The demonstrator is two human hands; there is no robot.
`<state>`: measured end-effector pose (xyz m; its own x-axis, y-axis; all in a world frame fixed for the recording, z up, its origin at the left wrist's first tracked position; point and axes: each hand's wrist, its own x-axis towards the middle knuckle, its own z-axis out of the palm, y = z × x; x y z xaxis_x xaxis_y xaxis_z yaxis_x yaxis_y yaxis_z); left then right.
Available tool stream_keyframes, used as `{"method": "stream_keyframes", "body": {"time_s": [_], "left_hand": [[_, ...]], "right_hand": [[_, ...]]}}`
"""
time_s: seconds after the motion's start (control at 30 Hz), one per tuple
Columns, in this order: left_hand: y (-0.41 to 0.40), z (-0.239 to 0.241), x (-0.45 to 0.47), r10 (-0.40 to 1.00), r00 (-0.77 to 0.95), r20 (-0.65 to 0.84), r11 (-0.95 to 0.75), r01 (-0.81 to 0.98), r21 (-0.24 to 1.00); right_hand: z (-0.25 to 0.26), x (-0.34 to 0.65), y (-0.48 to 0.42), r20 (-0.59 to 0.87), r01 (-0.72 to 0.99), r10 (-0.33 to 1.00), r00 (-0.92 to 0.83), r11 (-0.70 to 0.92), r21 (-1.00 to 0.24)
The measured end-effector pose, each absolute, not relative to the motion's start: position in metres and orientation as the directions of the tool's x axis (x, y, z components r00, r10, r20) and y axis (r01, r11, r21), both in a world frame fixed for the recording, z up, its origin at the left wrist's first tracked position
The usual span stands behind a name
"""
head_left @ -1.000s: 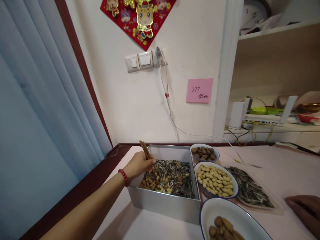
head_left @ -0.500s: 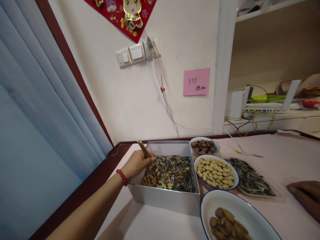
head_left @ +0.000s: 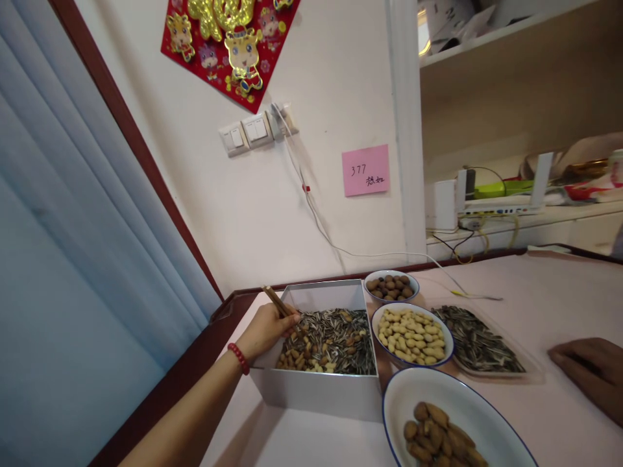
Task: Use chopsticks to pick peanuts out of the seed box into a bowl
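My left hand (head_left: 272, 329), with a red bead bracelet at its wrist, is closed around a pair of brown wooden chopsticks (head_left: 273, 299). It is at the left side of a grey box (head_left: 321, 392). The lower chopstick tips reach into a mix of sunflower seeds (head_left: 341, 324), peanuts and brown nuts, where I cannot see them clearly. At the right edge my right hand (head_left: 591, 373) lies on the table, shadowed and partly cut off. Its fingers are stretched out, holding nothing visible, near a clear tray of sunflower seeds (head_left: 479, 342).
Right of the box stand a bowl of unshelled peanuts (head_left: 413, 337), a bowl of round brown nuts (head_left: 390, 287) and a large white bowl (head_left: 467, 402) with long brown nuts. A white cable (head_left: 384, 253) runs along the wall onto the table. A blue curtain (head_left: 87, 259) hangs left.
The view has shifted, so the wall and shelf sit lower and further left. The chopsticks' upper ends lean slightly more left over the box. My right hand stays on the table.
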<state>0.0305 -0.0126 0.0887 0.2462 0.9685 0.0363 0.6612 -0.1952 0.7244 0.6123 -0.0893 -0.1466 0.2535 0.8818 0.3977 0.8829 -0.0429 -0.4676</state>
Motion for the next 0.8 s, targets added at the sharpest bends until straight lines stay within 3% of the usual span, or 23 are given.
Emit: {"method": "stream_keyframes", "body": {"time_s": [0.27, 0.8], "left_hand": [[-0.008, 0.087, 0.028, 0.962, 0.267, 0.061, -0.231, 0.669, 0.707], [-0.003, 0.085, 0.022, 0.953, 0.293, 0.077, -0.267, 0.690, 0.673]], "right_hand": [[-0.135, 0.602, -0.091, 0.395, 0.853, 0.877, 0.273, -0.030, -0.521], [-0.140, 0.606, -0.090, 0.395, 0.859, 0.877, 0.274, -0.039, -0.510]]}}
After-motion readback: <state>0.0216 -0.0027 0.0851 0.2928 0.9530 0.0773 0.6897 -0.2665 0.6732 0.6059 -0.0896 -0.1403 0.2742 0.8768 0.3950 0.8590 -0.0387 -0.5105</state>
